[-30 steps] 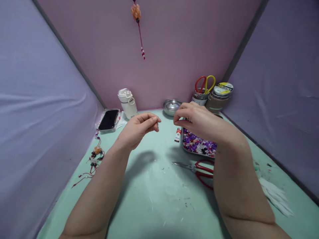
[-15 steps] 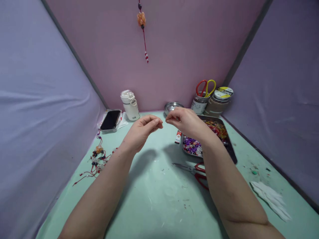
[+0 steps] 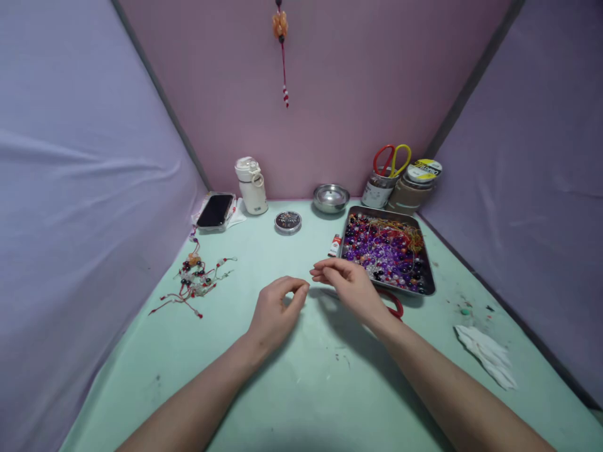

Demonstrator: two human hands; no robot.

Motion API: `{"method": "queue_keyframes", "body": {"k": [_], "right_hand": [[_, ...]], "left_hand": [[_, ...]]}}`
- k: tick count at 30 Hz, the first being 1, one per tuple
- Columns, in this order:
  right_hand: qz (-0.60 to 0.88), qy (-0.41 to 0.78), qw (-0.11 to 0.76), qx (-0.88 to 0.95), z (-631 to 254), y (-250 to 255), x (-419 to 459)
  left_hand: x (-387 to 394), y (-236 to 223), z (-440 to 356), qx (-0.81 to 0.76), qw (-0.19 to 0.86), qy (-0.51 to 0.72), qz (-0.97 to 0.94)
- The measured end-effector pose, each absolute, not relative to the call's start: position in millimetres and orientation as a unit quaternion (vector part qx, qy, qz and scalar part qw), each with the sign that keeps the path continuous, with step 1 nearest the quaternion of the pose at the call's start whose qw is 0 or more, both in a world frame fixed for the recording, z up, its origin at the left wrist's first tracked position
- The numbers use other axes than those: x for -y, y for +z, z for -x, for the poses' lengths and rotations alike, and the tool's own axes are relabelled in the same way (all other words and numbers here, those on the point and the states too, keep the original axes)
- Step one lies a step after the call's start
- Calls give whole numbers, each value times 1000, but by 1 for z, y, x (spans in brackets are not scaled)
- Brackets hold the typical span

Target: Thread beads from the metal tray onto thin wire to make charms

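Note:
My left hand (image 3: 276, 311) hovers low over the mint-green table (image 3: 292, 389), thumb and fingers pinched together on something too small to make out. My right hand (image 3: 351, 285) is just to its right, fingertips also pinched and pointing left, a short gap between the two. The right hand lies beside the front left corner of a metal tray (image 3: 426, 290) full of purple, black and clear beads. Red-handled scissors (image 3: 393, 303) lie under and behind the right hand, mostly hidden.
Finished bead strings (image 3: 195, 281) lie at the left. At the back stand a phone (image 3: 215, 211), a white bottle (image 3: 252, 186), a round tin (image 3: 287, 221), a steel bowl (image 3: 331, 198), jars with scissors (image 3: 391, 162) and a thread spool (image 3: 421, 176). White tissue (image 3: 485, 355) lies right. A bead ornament (image 3: 281, 28) hangs on the wall.
Both hands have dropped from in front of the bowl down to the table and nearer to me, still pinched. The bead tray and round tin are now uncovered.

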State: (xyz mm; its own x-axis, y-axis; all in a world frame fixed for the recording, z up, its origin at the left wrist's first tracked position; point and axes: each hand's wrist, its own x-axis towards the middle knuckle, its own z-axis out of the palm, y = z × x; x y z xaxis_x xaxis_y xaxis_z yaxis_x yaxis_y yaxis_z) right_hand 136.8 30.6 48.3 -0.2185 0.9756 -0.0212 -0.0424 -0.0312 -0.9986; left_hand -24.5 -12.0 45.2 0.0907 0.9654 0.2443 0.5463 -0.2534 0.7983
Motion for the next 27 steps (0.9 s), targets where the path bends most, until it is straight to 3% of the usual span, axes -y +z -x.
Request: {"method": "queue_keyframes", "body": {"k": [8, 16, 27], "right_hand": [[429, 680, 481, 349, -124, 22, -9], [432, 750, 442, 235, -127, 23, -3], [450, 752, 447, 177, -125, 21, -1]], "left_hand": [[25, 18, 22, -525, 245, 412, -703], [27, 10, 22, -458, 251, 390, -759], [30, 12, 19, -397, 191, 362, -822]]}}
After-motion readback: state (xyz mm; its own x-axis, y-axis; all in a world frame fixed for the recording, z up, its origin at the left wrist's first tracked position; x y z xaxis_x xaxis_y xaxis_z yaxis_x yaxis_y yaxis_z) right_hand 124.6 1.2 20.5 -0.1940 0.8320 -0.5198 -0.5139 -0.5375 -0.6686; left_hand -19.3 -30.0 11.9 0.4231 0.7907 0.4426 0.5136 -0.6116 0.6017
